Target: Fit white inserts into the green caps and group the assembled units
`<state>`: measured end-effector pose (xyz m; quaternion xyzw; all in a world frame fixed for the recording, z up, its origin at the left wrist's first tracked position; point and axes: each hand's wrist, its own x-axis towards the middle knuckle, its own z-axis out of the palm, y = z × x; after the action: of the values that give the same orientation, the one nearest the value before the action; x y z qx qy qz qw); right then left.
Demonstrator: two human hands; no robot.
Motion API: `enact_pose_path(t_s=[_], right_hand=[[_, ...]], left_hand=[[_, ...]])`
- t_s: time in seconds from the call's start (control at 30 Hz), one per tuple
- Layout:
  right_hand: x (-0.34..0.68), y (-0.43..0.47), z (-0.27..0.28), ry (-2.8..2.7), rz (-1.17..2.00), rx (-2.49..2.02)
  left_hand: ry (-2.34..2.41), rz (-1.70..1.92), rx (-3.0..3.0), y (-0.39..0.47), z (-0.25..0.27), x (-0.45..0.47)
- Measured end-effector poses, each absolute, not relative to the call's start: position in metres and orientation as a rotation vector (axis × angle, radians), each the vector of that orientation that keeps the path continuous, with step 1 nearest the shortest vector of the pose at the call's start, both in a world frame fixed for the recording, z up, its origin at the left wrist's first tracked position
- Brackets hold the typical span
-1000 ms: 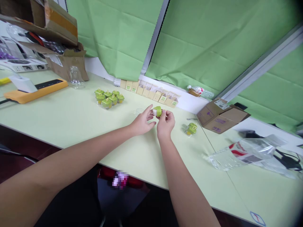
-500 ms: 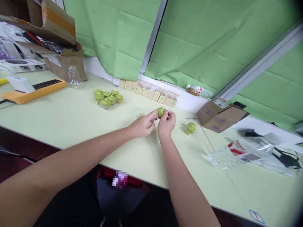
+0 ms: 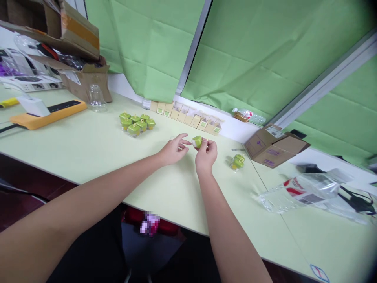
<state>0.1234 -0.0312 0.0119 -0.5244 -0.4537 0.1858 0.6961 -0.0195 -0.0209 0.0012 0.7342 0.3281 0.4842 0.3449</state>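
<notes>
My right hand (image 3: 206, 155) is closed on a small green lid (image 3: 197, 141), whose pale underside faces left. Just left of the lid, my left hand (image 3: 173, 150) is open, its fingers apart and holding nothing. Part of a clear rim shows faintly behind the left fingers. Several small clear containers with green lids and yellowish loops (image 3: 134, 129) stand grouped on the table to the left. A smaller group of the same green-lidded containers (image 3: 237, 162) sits right of my right hand.
Small cardboard boxes (image 3: 182, 115) line the table's back edge. An orange power strip (image 3: 50, 114), a clear bottle piece (image 3: 96, 98) and an opened carton (image 3: 88, 80) occupy the left. On the right are a cardboard box (image 3: 273, 145) and a large clear plastic bottle (image 3: 300, 190).
My left hand has drawn back left, away from the lid. The lid has turned in my right hand and its pale underside now shows. The view has shifted slightly.
</notes>
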Motion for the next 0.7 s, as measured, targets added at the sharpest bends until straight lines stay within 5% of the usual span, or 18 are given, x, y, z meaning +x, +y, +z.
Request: enact_pose_path(t_s=[0.7], right_hand=[[0.127,-0.029,0.016,-0.733,0.737,-1.092]], left_hand=[[0.894,1.186,2.056,-0.029,0.008,-0.025]])
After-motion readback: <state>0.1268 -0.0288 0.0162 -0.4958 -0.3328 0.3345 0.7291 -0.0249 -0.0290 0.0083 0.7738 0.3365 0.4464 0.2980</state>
